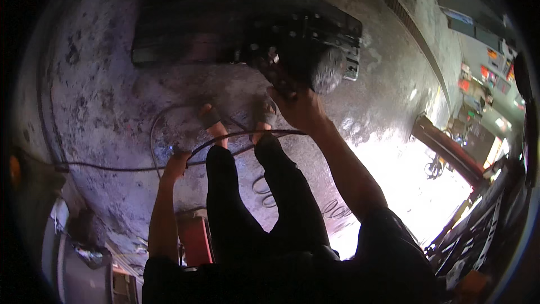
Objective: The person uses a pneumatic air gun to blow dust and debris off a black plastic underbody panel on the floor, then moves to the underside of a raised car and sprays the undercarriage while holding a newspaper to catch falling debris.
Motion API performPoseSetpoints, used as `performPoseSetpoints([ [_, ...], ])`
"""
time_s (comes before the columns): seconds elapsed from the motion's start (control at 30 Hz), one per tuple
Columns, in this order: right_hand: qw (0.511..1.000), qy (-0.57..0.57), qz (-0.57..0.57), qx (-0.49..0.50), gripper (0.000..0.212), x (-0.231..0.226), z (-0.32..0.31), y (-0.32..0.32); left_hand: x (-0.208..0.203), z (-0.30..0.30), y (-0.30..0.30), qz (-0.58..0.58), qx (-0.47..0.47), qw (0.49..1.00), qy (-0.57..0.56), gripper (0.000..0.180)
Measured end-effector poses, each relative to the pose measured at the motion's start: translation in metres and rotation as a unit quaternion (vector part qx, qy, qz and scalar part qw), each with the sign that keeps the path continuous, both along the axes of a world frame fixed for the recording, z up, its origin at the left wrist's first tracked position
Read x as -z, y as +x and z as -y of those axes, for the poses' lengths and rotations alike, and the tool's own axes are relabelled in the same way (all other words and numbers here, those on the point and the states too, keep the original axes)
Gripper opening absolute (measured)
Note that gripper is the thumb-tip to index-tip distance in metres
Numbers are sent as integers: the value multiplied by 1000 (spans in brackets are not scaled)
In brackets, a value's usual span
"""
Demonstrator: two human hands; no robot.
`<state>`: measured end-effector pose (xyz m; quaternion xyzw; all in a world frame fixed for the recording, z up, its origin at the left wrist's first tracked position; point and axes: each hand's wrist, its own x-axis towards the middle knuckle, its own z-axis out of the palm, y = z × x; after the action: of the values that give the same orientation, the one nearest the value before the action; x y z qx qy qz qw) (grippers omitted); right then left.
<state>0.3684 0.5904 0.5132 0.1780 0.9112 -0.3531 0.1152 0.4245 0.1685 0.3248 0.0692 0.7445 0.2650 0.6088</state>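
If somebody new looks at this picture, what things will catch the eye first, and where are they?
First the large dark machine lying on the stained concrete floor at the top, with the right hand reaching up to its rounded grey part. Below, the left hand holds a black cable that runs across the floor. At the right, bright sunlight floods the floor.

A stained concrete floor [101, 95] fills most of the view. A red box [195, 239] stands on it near the lower edge, with wire coils [336, 209] lying to its right. Cluttered shelves [484, 73] line the far right side.
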Motion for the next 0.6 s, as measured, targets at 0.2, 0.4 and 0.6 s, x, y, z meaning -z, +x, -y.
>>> performPoseSetpoints([
  [0.2,996,-4,79,44,41,-16,-71,102,-11,-69,11,-67,118,985,109,27],
  [0.4,998,-15,-1,65,47,-12,-153,208,-1,-161,51,-59,119,986,101,34],
  [0.6,990,35,4,140,39,-21,-231,305,-13,-259,122,-106,229,965,74,36],
])
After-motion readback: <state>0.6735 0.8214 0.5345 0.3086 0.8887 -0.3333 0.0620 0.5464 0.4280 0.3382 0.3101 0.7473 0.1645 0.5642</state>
